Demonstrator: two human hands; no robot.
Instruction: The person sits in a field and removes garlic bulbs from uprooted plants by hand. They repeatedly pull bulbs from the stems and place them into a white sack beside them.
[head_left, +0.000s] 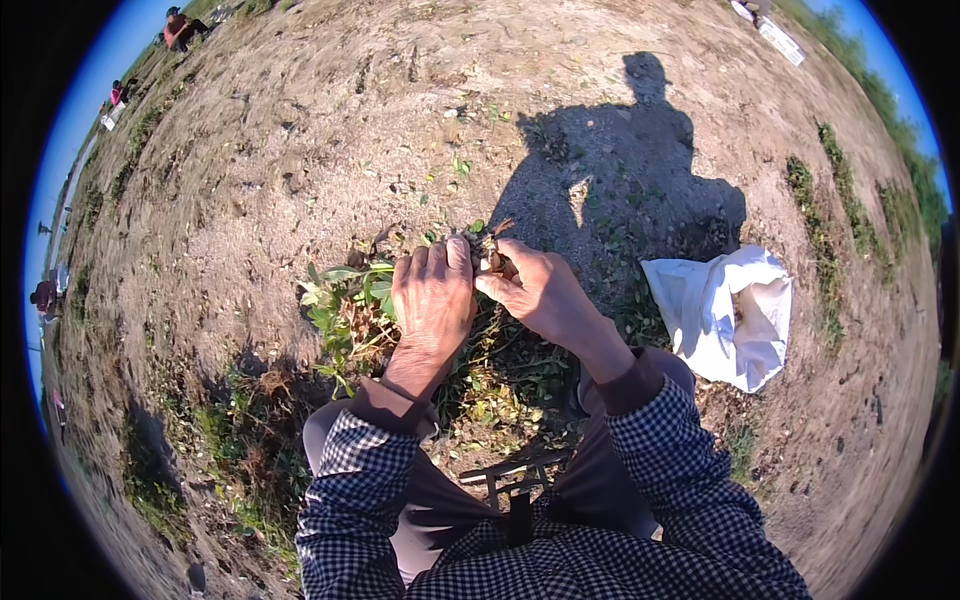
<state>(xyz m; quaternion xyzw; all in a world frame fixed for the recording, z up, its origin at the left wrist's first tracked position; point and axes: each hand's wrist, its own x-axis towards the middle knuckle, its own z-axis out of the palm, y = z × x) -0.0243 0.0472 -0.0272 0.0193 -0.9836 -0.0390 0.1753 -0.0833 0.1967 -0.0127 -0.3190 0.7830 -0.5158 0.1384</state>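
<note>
My left hand (433, 304) is closed over the stems of an uprooted leafy plant (330, 311), which looks like a peanut plant. Its green leaves stick out to the left of that hand. Just right of the left fingertips, my right hand (551, 296) pinches at the root end between thumb and fingers. Small pale pods and dry roots (491, 255) show there, partly hidden by the fingers. To the right of my right forearm, a white woven sack (686, 300) stands on the soil with its mouth open; its contents are mostly in shade.
Pulled plants (255, 435) lie in a heap left of my knee. Loose leaves (495, 405) cover the soil between my legs, near a dark metal frame (517, 476). People (180, 30) sit far off at left. A white container (780, 41) lies far off at upper right.
</note>
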